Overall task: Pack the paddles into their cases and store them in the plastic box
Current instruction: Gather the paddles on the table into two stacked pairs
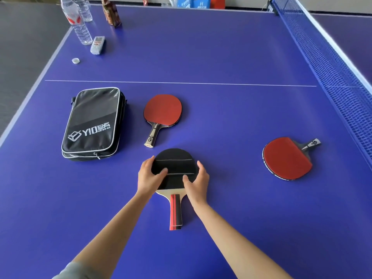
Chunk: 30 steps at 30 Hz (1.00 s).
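Note:
A paddle with a red and black handle lies in front of me, its head inside a round black cover. My left hand grips the cover's left edge, thumb on top. My right hand grips its right edge, thumb on the lower flap. A bare red paddle lies just beyond, handle toward me. Another red paddle lies to the right, handle pointing far right. A black zipped rectangular case lies at the left.
Everything lies on a blue table-tennis table. The net runs along the right side. Water bottles, a small grey packet, a bottle cap and a brown bottle stand at the far left.

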Available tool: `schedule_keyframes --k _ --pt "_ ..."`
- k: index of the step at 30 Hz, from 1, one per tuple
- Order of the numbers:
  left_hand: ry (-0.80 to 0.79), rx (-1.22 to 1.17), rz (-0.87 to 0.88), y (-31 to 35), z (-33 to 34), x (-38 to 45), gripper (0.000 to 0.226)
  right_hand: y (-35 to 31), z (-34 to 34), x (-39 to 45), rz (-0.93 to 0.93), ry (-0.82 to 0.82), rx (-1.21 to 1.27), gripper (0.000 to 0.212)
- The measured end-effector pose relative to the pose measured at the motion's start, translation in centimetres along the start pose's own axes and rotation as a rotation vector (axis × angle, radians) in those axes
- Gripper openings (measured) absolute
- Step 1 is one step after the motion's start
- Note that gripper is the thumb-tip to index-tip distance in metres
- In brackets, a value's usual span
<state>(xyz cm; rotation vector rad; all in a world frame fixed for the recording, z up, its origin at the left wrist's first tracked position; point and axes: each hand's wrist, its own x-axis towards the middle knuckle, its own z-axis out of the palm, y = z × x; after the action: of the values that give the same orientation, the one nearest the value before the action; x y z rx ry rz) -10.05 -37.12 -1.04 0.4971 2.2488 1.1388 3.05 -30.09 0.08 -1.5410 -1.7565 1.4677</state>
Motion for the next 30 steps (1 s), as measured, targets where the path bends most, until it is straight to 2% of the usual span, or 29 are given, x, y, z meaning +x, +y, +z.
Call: schedule_keyframes --k 2,5,8,11,14,18,21,24,27,28,30 --pt "0.187 -0.025 -0.006 1.2 -0.3 1.1 0.043 -1.3 0.1 1.6 -0.133 0.057 -0.094 0.054" --pt "0.217 0.054 0.029 2.8 -0.9 4.6 0.036 -4.1 1.1 5.3 -0.199 -0.024 -0.117 0.045" --pt "0.192 0.153 0.007 4.0 -1.2 9.1 0.049 -7.3 2.8 9.8 -0.054 -0.127 -0.023 0.044" --pt "0.117 0.206 -0.056 4.5 -0.6 12.9 0.058 -9.6 5.3 14.3 0.041 -0.145 0.054 0.042" --pt "0.128 0.179 -0.088 4.5 0.7 14.9 0.045 -10.5 7.4 18.0 0.141 -0.046 0.163 0.016" --pt "0.146 0.086 -0.18 4.3 1.2 15.3 0.043 -10.6 8.3 20.4 0.266 0.097 0.22 0.011" --pt "0.121 0.04 -0.213 4.6 0.7 14.6 0.041 -10.4 7.5 20.8 0.283 0.058 0.305 0.018" --pt "0.072 -0.015 -0.261 5.6 0.8 13.8 0.042 -10.5 5.7 20.6 0.358 -0.023 0.473 0.03" --pt "-0.088 -0.22 -0.3 7.4 2.2 12.2 0.011 -10.5 2.2 20.4 0.372 -0.064 0.566 0.029" --pt "-0.15 -0.3 -0.308 8.3 2.7 11.5 0.009 -10.4 0.7 20.2 0.36 -0.08 0.571 0.027" --pt "-0.27 -0.469 -0.333 10.1 3.9 10.0 0.021 -9.9 -2.5 19.6 0.327 -0.115 0.569 0.018"
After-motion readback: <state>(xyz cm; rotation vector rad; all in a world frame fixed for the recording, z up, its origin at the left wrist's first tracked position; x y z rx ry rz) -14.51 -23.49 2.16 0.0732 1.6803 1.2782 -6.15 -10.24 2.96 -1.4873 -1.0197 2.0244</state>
